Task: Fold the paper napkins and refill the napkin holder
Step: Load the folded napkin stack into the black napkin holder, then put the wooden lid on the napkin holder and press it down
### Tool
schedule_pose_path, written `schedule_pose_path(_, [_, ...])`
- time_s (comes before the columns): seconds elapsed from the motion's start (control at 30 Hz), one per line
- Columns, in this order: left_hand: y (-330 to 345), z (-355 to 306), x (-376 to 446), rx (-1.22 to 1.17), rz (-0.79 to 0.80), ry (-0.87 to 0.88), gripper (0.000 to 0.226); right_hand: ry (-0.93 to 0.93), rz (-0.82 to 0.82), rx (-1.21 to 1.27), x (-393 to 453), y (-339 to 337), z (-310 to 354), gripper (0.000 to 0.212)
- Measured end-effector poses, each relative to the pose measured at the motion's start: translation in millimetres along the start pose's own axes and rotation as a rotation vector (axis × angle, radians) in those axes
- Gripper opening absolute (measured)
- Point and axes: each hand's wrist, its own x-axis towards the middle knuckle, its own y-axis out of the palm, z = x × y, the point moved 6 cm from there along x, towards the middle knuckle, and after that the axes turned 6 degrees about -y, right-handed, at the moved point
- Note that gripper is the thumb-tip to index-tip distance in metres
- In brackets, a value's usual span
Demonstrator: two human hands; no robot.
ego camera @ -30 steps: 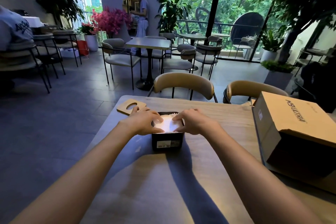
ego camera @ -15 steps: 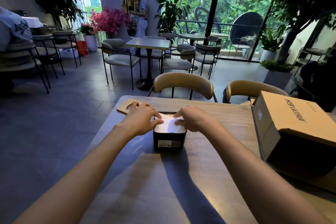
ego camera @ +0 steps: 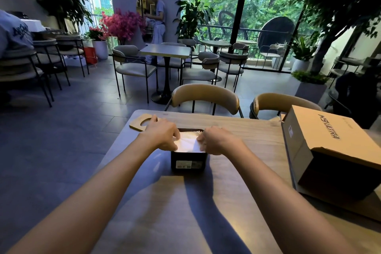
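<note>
A black square napkin holder [ego camera: 188,163] stands on the wooden table [ego camera: 206,202], filled to its rim with white paper napkins [ego camera: 188,143]. My left hand [ego camera: 162,135] rests on the holder's left edge, fingers curled and pinching the top napkin. On the right edge, my right hand [ego camera: 215,140] does the same, fingers bent onto the paper. The top napkin is creased between the two hands. A wooden lid with a cut-out [ego camera: 142,125] lies flat at the table's far left corner, just behind my left hand.
A large cardboard box [ego camera: 334,150] lies on its side on the right of the table. Two tan chairs [ego camera: 206,97] stand at the table's far side. Beyond are other tables, chairs, plants and a standing person [ego camera: 157,20].
Both hands went from pressing flat on the napkin stack to curling their fingers and gripping the top napkin, which now wrinkles upward. The holder stays in place.
</note>
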Motion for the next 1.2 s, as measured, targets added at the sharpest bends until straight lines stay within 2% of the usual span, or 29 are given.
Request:
schedule_pose_path(0.1, [-1.0, -2.5, 1.2, -0.007, 0.033, -0.002, 0.038, 0.007, -0.013, -0.001, -1.6, 0.1, 1.1, 0.018])
schedule_pose_path(0.23, [-3.6, -1.4, 0.2, -0.042, 0.006, 0.02, 0.054, -0.031, -0.137, 0.001, -5.1, -9.1, 1.8, 0.039])
schedule_pose_path(0.3, [-2.9, 0.4, 0.4, -0.023, 0.016, 0.016, 0.061, -0.039, -0.14, 0.016, -7.3, -11.5, 1.2, 0.048])
schedule_pose_path(0.33, [-1.0, 1.5, 0.5, -0.012, 0.044, 0.005, 0.063, -0.04, -0.099, 0.01, -8.2, -10.9, 1.1, 0.047])
schedule_pose_path(0.43, [2.0, 4.5, 2.8, -0.011, 0.103, -0.038, 0.068, -0.033, 0.009, 0.04, -5.8, -4.3, -0.6, 0.023])
schedule_pose_path(0.47, [1.2, 4.0, 4.5, -0.02, 0.096, -0.043, 0.069, -0.029, 0.018, 0.062, -5.1, -3.8, -1.1, 0.022])
schedule_pose_path(0.5, [0.4, 2.6, 6.0, -0.025, 0.08, -0.046, 0.069, -0.024, 0.018, 0.077, -4.1, -3.7, -1.1, 0.025])
schedule_pose_path(0.57, [-1.1, -1.2, 6.8, -0.005, 0.038, -0.044, 0.069, -0.019, -0.007, 0.087, -2.3, -6.1, 0.8, 0.05])
schedule_pose_path(0.63, [0.1, -1.8, 5.5, -0.022, 0.017, -0.029, 0.068, -0.029, -0.035, 0.074, -0.2, -7.5, 2.0, 0.063])
schedule_pose_path(0.67, [2.2, 0.8, 4.7, -0.093, 0.006, -0.021, 0.066, -0.035, -0.048, 0.066, 0.7, -7.4, 1.5, 0.063])
schedule_pose_path(0.73, [7.3, 13.6, 3.1, -0.402, -0.071, -0.039, 0.06, -0.047, -0.079, 0.063, 1.9, -5.5, -1.7, 0.058])
schedule_pose_path(0.8, [14.6, 35.0, 2.2, -0.734, -0.258, -0.129, 0.049, -0.056, -0.152, 0.102, 1.4, -5.0, -5.9, 0.05])
schedule_pose_path(0.83, [22.1, 45.7, 2.2, -0.753, -0.331, -0.192, 0.045, -0.057, -0.2, 0.134, 1.6, -5.6, -7.6, 0.045])
schedule_pose_path(0.87, [31.8, 53.4, 3.0, -0.672, -0.345, -0.252, 0.044, -0.056, -0.251, 0.157, 1.0, -6.9, -9.1, 0.041])
schedule_pose_path(0.97, [71.8, 64.4, 11.1, -0.415, -0.142, -0.332, 0.063, -0.061, -0.367, 0.158, 1.1, -8.8, -8.9, 0.035])
schedule_pose_path(1.2, [100.6, 82.4, 40.2, -0.397, -0.056, -0.41, 0.076, -0.155, -0.513, 0.219, 0.5, -2.1, -7.0, 0.03])
